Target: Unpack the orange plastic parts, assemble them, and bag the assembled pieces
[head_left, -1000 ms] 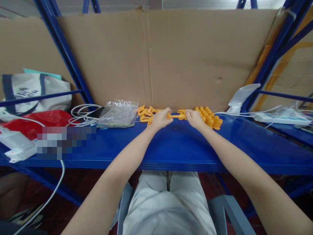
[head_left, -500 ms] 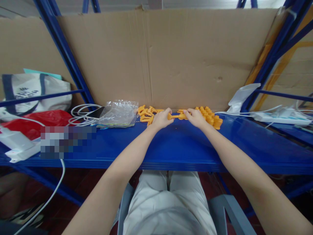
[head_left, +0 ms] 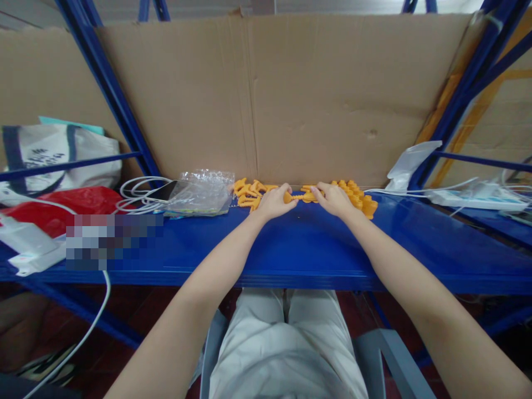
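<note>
At the back of the blue shelf [head_left: 307, 246], my hands hold a slim orange plastic piece [head_left: 298, 197] with a ridged, spine-like middle. My left hand [head_left: 276, 203] is closed around its left end. The fingers of my right hand [head_left: 332, 198] pinch its wider right end. Left of my left hand lies a group of orange curved, branching pieces [head_left: 248, 194]. Behind and right of my right hand is a cluster of knobbly orange pieces [head_left: 359, 199]. My fingers hide part of the held piece, so its full shape does not show.
A clear plastic bag [head_left: 203, 194], a dark phone-like object [head_left: 165, 190] and coiled white cable [head_left: 135, 194] lie to the left. A cardboard sheet [head_left: 299, 100] stands behind. Blue posts [head_left: 112, 94] flank the shelf. At right is a white power strip [head_left: 477, 199].
Both hands stay almost in place on the orange piece. Only a slight shift of the fingers and of the camera shows.
</note>
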{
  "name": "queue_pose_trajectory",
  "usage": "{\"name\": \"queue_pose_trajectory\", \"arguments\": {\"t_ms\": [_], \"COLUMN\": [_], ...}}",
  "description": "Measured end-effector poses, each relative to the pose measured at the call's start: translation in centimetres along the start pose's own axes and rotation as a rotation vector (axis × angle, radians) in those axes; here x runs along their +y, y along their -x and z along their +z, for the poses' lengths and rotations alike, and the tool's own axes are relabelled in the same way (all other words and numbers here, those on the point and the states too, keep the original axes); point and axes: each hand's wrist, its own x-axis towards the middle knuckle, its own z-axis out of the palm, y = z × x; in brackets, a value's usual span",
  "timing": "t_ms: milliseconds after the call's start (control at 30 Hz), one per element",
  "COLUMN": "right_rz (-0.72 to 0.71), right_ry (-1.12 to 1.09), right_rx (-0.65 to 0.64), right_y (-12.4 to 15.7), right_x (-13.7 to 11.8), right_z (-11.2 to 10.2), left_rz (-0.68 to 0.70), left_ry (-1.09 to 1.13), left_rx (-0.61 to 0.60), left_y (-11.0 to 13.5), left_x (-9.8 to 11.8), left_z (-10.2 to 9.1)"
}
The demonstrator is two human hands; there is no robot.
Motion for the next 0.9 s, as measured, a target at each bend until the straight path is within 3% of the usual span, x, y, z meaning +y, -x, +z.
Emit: {"name": "queue_pose_trajectory", "arguments": {"t_ms": [400, 700, 900], "right_rz": [0.077, 0.272, 0.536], "right_ry": [-0.079, -0.374, -0.634], "right_rx": [0.045, -0.068, -0.265], "right_y": [-0.4, -0.7, -0.2], "right_x": [0.8, -0.5, -1.8], "right_z": [0.7, 0.0, -0.9], "left_rz": [0.028, 0.078, 0.140], "left_ry": [0.039, 0.039, -0.054], "left_rx": [0.067, 0.083, 0.118], "left_y": [0.2, 0.2, 0.2], "left_x": [1.0, 0.6, 0.3], "left_z": [-0.5, -0.3, 0.0]}}
